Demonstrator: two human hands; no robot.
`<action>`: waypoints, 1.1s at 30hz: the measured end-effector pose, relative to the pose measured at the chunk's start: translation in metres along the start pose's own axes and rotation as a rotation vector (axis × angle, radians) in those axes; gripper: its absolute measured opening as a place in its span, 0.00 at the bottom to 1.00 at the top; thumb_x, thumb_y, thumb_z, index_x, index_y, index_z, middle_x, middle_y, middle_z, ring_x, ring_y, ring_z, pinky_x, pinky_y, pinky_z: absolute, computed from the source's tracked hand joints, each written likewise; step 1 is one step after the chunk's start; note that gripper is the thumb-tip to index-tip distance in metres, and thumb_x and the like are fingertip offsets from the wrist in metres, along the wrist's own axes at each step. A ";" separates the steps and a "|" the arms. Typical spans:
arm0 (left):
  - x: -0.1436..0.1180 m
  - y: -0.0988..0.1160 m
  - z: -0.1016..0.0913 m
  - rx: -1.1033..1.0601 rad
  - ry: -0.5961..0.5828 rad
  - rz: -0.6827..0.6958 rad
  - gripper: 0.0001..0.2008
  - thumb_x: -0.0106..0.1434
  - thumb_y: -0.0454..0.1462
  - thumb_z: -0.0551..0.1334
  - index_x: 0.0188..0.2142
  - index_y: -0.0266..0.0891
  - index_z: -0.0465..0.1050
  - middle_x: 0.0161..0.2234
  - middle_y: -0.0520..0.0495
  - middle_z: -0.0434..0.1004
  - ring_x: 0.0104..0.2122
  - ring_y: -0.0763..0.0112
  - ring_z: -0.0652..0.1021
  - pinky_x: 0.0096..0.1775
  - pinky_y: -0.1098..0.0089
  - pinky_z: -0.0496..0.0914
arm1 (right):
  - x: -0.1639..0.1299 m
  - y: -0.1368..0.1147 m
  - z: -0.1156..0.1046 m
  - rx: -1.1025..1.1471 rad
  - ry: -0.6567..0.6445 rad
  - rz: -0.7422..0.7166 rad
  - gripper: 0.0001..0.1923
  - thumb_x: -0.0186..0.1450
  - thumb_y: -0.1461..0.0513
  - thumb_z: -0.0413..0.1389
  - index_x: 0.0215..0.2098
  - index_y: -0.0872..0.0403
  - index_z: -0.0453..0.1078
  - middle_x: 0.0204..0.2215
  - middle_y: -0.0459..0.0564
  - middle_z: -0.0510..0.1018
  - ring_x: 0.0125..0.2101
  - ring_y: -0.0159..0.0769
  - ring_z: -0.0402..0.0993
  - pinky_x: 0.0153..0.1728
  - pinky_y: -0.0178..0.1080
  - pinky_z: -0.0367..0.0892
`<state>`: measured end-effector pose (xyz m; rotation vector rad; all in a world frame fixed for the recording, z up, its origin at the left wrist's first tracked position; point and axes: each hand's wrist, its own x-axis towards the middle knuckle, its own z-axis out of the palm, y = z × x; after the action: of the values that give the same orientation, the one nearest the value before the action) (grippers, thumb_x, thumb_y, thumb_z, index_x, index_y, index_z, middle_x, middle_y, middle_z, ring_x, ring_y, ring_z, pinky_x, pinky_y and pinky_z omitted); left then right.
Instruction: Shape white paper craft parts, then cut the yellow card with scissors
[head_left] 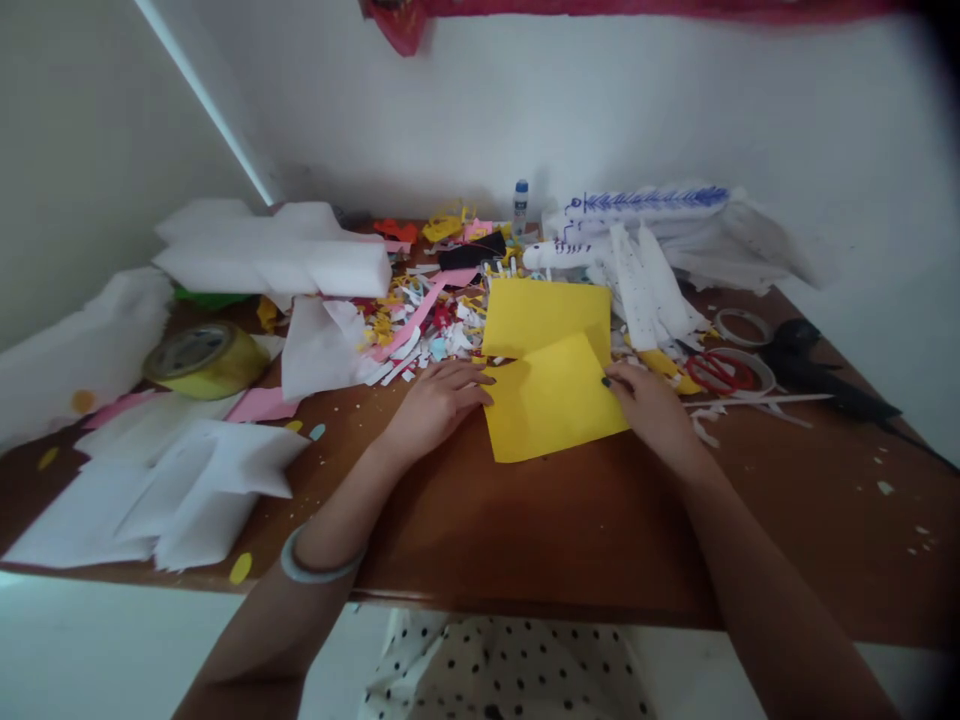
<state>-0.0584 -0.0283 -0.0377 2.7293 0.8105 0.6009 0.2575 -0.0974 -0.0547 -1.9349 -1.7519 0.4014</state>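
Yellow paper [551, 385]: lay mid-desk, partly folded, one corner flap turned over onto the sheet; far portion flat.
Left hand [435, 405]: rested on the paper's left edge, fingers pressed together and flat, holding it down.
Right hand [652, 410]: at the right edge, fingers curled, tips pinning the flap's corner.
Progress: one fold made, crease seemingly not fully pressed; rest of sheet unfolded.
Desk [525, 530]: brown wood; near part bare.
Far left: paper scraps [420, 325], white foam block [285, 255], yellow tape roll [206, 358].
Right: red scissors [720, 372], glue bottle [520, 205] far.
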 end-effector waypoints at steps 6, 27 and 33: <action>0.002 0.014 0.004 0.032 0.048 0.137 0.10 0.68 0.35 0.55 0.40 0.44 0.76 0.42 0.48 0.80 0.48 0.67 0.75 0.53 0.62 0.60 | -0.003 -0.008 0.011 0.126 0.074 -0.087 0.14 0.65 0.61 0.47 0.43 0.52 0.73 0.44 0.53 0.79 0.44 0.44 0.75 0.45 0.46 0.67; 0.002 0.031 0.011 -0.457 0.508 -0.434 0.07 0.61 0.40 0.62 0.31 0.37 0.71 0.33 0.49 0.77 0.34 0.72 0.76 0.38 0.73 0.67 | -0.017 -0.038 0.036 1.056 -0.048 0.104 0.25 0.66 0.46 0.49 0.57 0.47 0.64 0.51 0.52 0.74 0.49 0.40 0.73 0.50 0.45 0.67; 0.010 0.042 0.020 -0.889 0.688 -0.627 0.12 0.54 0.42 0.68 0.26 0.36 0.68 0.27 0.52 0.73 0.28 0.76 0.72 0.32 0.75 0.67 | -0.024 -0.068 0.047 1.146 -0.188 0.098 0.30 0.55 0.49 0.63 0.53 0.47 0.65 0.47 0.51 0.77 0.49 0.42 0.74 0.52 0.47 0.68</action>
<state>-0.0223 -0.0593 -0.0389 1.3620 1.1027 1.3442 0.1725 -0.1100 -0.0592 -1.1362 -1.0656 1.3030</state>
